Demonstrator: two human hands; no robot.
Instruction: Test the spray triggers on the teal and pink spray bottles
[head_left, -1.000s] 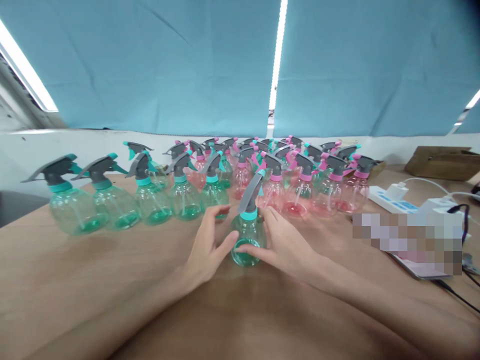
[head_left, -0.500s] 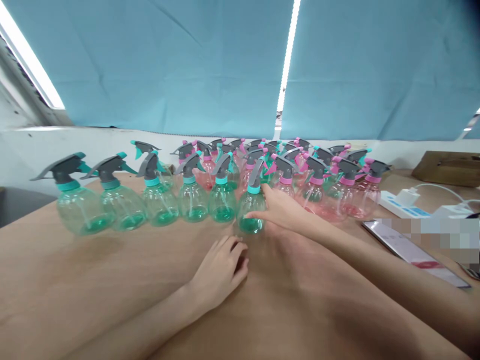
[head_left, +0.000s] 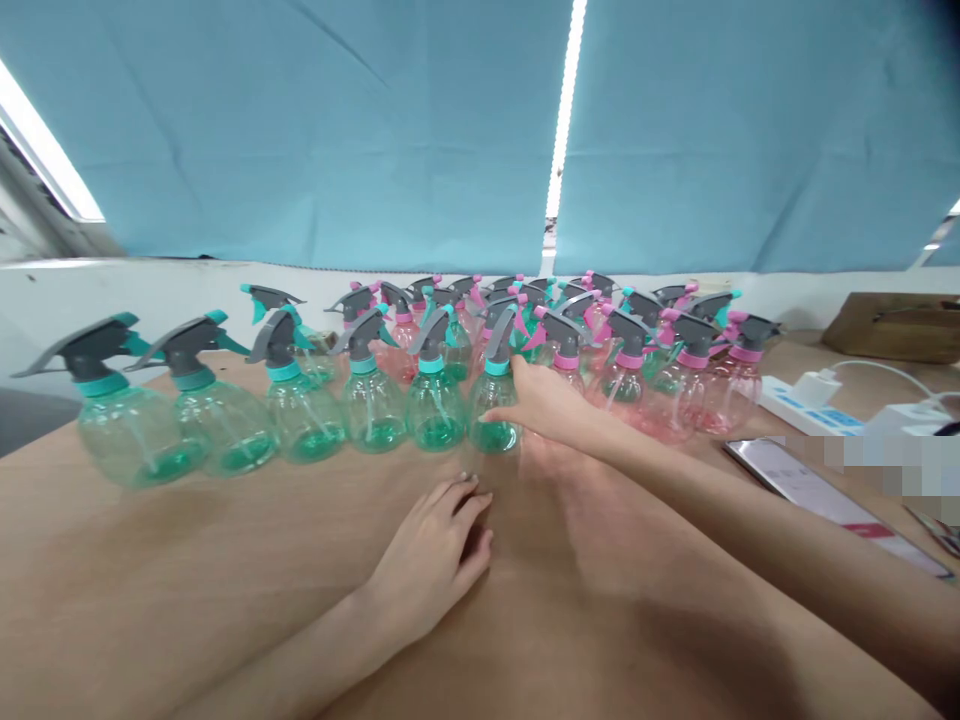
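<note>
My right hand (head_left: 544,402) is wrapped round the side of a green-tinted spray bottle (head_left: 493,436) with a grey trigger head and turquoise collar. Its thumb lies across the front, and the far fingers are hidden behind the bottle. This bottle stands upright on the wooden table (head_left: 247,600), at the right end of a front row of similar green bottles, just beside another green spray bottle (head_left: 436,420). My left hand (head_left: 439,550) rests on the tabletop in front of the row, fingers loosely bent and apart, holding nothing.
Pink spray bottles (head_left: 679,405) continue the row to the right, and several more pink and green ones crowd behind. Farther right lie a white power strip (head_left: 810,405) with plugs, a phone (head_left: 832,505) and a brown case (head_left: 892,328). A blue curtain (head_left: 337,130) hangs behind.
The held bottle has slid slightly back, level with its green neighbours, my right hand moving along with it. The view has shifted a little; my left hand stays on the table.
</note>
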